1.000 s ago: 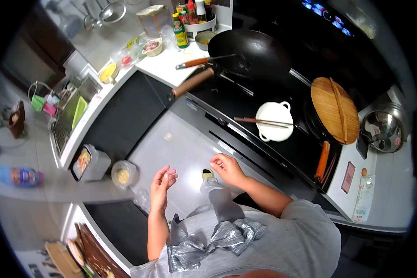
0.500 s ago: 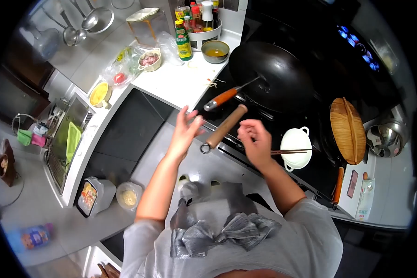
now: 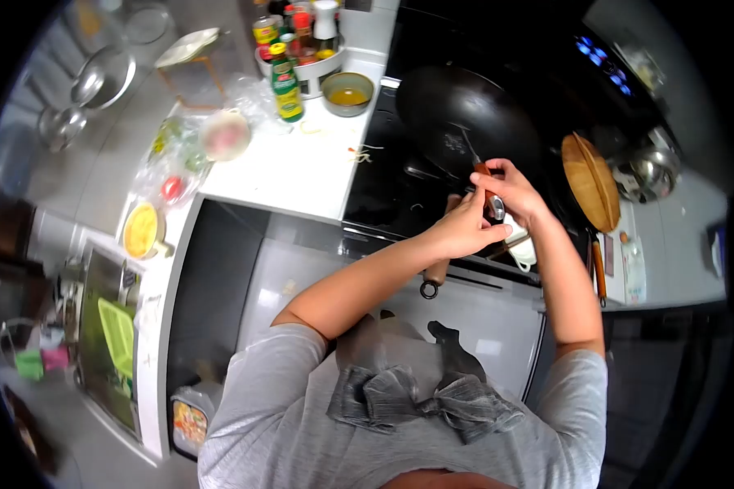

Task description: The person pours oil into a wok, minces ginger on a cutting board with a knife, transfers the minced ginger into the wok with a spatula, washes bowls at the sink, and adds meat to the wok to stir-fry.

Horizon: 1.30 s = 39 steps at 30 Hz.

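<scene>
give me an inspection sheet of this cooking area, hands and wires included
Surface: black cooktop beside white counter; food scraps near their shared edge.
Job's things: wok on the cooktop; brown-handled utensil reaching into it.
Clutter: clear plastic bag and bowl of yellow liquid on the counter.
Hands: right hand holds the utensil; left hand is close at its handle, contact unclear.
Cables: nothing seen.
Surroundings: sink with green tray; wooden lid.

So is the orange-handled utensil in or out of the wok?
In: the utensil's metal shaft runs into the wok, though its tip is indistinct.
</scene>
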### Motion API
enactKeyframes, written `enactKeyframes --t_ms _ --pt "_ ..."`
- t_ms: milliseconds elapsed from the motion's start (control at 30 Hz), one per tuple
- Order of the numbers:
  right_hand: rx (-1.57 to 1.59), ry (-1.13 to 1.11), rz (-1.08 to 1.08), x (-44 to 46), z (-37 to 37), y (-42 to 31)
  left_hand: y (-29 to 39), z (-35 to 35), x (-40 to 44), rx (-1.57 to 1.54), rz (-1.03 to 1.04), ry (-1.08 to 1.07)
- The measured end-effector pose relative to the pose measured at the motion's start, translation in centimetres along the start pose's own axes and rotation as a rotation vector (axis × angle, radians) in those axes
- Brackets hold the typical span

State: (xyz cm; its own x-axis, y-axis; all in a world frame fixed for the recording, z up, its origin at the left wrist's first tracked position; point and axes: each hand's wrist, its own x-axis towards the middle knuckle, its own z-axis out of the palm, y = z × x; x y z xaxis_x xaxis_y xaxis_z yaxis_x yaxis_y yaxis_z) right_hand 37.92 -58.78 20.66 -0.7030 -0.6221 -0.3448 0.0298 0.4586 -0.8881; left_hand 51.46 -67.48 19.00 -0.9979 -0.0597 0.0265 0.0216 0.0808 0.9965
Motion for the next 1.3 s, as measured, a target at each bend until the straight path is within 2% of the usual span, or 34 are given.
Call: enactKeyframes --t_ms 33,100,133,167,233,267,300,367,433,467,500,533,633,667,700,767,833,933,967,1067,1233,1300 --pt "-0.097 -0.025 0.008 0.3 -1.2 -0.2 -0.7 0.1 -0.1 -0.007 0.014 -0.036" --pt "-0.53 -0.052 -0.026 0.7 -3.3 -0.3 -2.5 0.7 0.0 -0.037 0.104 -0.151" --pt "-1.119 0.101 -0.243 0.0 -3.3 -0.8 -2.4 0.3 -0.7 0.044 0.185 -0.134" --pt "-1.46 0.227 -0.226 -0.9 -3.0 -1.2 -2.2 -0.1 -1.7 0.019 0.222 -0.067" --pt "-1.693 0.424 -0.298 -0.8 -4.0 -1.1 -4.1 -0.8 -2.7 -0.069 0.274 0.074" --pt "-1.762 0.432 -0.341 -0.4 -5.2 -0.8 -5.0 -1.1 -3.2 -0.049 0.272 0.15" --pt "-1.804 0.421 -0.273 0.1 -6.4 -1.0 -6.0 -1.3 -3.7 -0.028 0.271 0.229" --pt "-1.702 0.437 -0.407 0.4 -9.9 -2.0 -8.4 -1.4 -4.5 0.196 0.199 0.346" --pt "-1.494 0.222 -0.009 -1.0 -10.0 -7.7 -8.6 -1.1 -4.7 -0.107 0.019 0.27" --pt "-1.163 0.316 0.048 1.7 -14.5 -5.6 -8.4 -0.9 -4.8 -0.111 0.018 0.27" --pt "-1.005 0.254 0.218 1.9 -15.1 -6.7 -7.9 -0.7 -4.9 -0.212 -0.047 0.187" --pt "-0.995 0.205 0.244 1.6 -15.4 -7.1 -7.5 -0.6 -4.9 -0.312 -0.11 0.107" --pt "-1.003 -0.055 0.296 2.0 -16.8 -6.9 -7.8 0.4 -5.0 -0.37 -0.093 0.143" --pt "-1.001 -0.116 0.264 2.3 -17.4 -6.8 -7.7 0.5 -5.1 -0.496 -0.126 0.137" --pt "-1.01 -0.123 0.263 2.5 -17.7 -6.8 -7.3 0.4 -5.1 -0.503 -0.126 0.146" --pt "-0.785 -0.046 0.308 2.8 -18.5 -6.3 -7.0 0.0 -5.0 -0.781 -0.321 0.065" --pt "-0.796 -0.018 0.316 2.4 -18.0 -7.4 -7.0 -0.1 -5.0 -0.849 -0.305 0.027" --pt "-0.969 -0.091 0.331 2.9 -19.1 -8.4 -7.7 0.4 -4.8 -0.978 -0.327 -0.009" --pt "-0.972 -0.094 0.33 3.1 -19.4 -9.0 -7.8 0.5 -4.8 -0.98 -0.326 -0.006" --pt "-1.088 -0.147 0.548 4.0 -20.2 -10.7 -8.1 0.6 -4.8 -0.961 -0.324 0.005" --pt "-1.092 -0.198 0.593 5.4 -19.1 -11.5 -7.6 0.6 -4.8 -0.893 -0.334 0.024" --pt "-0.973 -0.187 0.632 6.3 -18.8 -10.9 -7.6 0.7 -4.8 -0.891 -0.334 0.021"
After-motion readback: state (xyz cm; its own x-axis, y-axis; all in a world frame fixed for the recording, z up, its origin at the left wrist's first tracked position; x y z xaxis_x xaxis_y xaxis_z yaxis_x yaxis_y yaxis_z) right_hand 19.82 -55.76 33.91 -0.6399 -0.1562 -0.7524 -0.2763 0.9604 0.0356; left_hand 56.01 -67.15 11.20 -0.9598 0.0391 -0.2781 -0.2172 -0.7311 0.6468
